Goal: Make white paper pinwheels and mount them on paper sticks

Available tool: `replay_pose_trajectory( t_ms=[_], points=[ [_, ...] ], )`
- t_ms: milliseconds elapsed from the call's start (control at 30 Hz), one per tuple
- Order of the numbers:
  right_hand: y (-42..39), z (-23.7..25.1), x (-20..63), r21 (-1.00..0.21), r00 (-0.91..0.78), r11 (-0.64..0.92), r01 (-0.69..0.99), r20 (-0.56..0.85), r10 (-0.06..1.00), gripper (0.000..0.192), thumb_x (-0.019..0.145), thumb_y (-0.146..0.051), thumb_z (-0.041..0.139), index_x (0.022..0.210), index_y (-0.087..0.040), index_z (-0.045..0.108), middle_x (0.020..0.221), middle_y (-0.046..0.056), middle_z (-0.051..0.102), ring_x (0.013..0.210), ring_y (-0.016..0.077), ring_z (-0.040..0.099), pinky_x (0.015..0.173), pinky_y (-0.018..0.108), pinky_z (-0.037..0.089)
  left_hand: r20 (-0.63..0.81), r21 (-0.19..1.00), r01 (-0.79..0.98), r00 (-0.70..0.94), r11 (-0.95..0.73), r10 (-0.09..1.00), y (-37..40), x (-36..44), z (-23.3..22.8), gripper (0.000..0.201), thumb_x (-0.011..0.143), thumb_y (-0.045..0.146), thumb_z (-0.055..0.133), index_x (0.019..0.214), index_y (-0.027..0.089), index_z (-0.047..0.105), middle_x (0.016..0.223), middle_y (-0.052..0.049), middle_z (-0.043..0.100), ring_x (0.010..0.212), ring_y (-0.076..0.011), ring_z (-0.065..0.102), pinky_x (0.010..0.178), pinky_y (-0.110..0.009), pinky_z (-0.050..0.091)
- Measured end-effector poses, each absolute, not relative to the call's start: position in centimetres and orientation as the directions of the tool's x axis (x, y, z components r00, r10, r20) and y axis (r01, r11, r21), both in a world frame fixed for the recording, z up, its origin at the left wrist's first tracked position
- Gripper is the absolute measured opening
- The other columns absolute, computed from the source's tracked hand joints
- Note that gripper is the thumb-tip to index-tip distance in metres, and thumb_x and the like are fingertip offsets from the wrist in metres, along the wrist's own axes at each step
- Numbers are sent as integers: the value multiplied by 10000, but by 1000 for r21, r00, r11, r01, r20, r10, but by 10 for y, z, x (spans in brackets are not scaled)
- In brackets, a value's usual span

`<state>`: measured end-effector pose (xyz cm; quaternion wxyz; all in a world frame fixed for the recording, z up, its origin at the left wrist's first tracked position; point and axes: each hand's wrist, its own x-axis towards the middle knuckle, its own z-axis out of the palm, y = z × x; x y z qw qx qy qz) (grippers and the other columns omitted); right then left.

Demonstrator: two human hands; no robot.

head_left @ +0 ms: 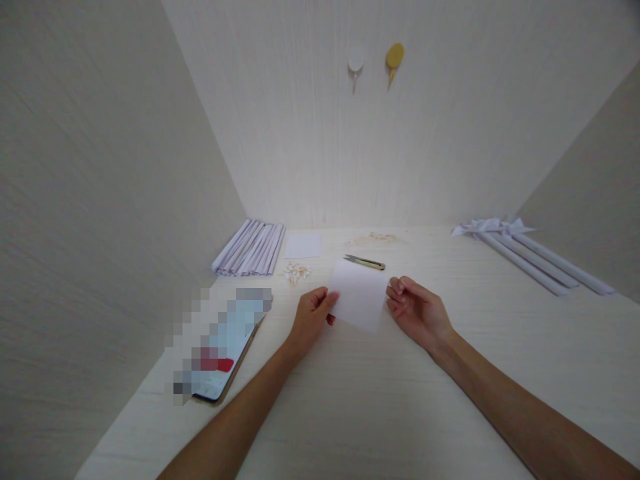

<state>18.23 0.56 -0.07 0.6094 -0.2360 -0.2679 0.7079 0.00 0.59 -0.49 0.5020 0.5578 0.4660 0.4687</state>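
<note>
My left hand [313,315] pinches the left edge of a white sheet of paper [359,295] between thumb and fingers. The sheet is roughly square and held tilted over the table. Beside its right edge is my right hand [419,310], palm turned inward, with curled fingers and the thumb against them. Whether those fingertips touch the paper or hold something small cannot be made out. Just beyond the sheet's far edge lies a pair of thread snips [367,263] with gold-coloured handles, blades pointing left.
Rolled paper tubes [253,248] lie at back left beside another white sheet [303,245]. Small pale bits [297,272] sit nearer; thin tan strands [379,237] lie by the back wall. A phone [233,347] is left. Longer paper rolls [540,263] lie right. Two hooks [395,56] are on the wall.
</note>
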Motion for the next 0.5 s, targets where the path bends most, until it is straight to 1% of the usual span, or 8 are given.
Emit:
replay_pose_trajectory(
  t_ms=[200,367,500],
  points=[
    [5,-2,178,-752,-118,-101,-651,-31,993,132,567,-207,654,484,-147,570,496,-33,449,447,34,348,388,130,314,49,996,65,142,-59,989,4,1,-5,321,658,429,511,512,155,432,460,53,394,398,-49,374,369,-165,319],
    [8,-5,177,-763,-95,-103,-638,-55,994,139,562,-212,678,499,-138,579,485,-39,442,438,28,327,363,123,280,47,997,49,133,-54,990,5,0,-6,324,656,439,512,520,155,437,469,52,396,402,-50,379,367,-165,322],
    [8,-5,176,-759,-109,-111,-642,-52,993,154,544,-219,708,523,-134,580,492,-43,432,454,30,327,370,121,281,43,998,31,124,-47,991,5,0,-6,321,654,439,513,525,156,437,477,50,400,408,-53,383,368,-167,331]
  ],
)
